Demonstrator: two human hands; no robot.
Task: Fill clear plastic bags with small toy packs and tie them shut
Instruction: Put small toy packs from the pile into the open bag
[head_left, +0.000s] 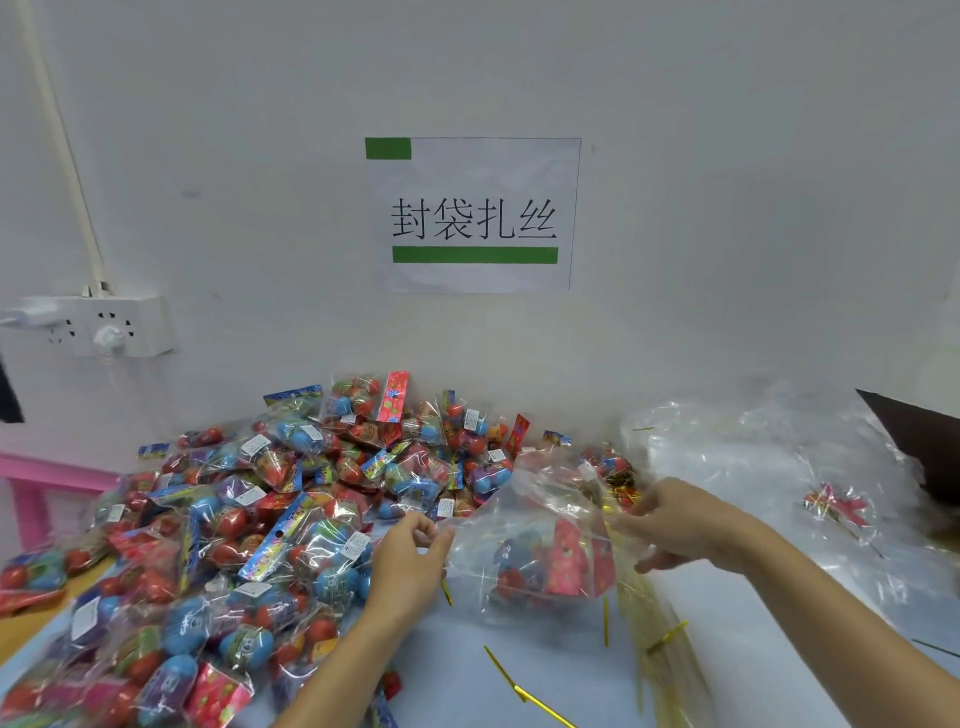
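Above the pale blue worktop (545, 670), the left hand (410, 564) and right hand (680, 522) each pinch with curled fingers an edge of a thin, crinkled clear bag (540, 545) (red and blue toy packs inside), beside a glossy heap of toy packs (270, 509) and thin gold twist ties (524, 693).
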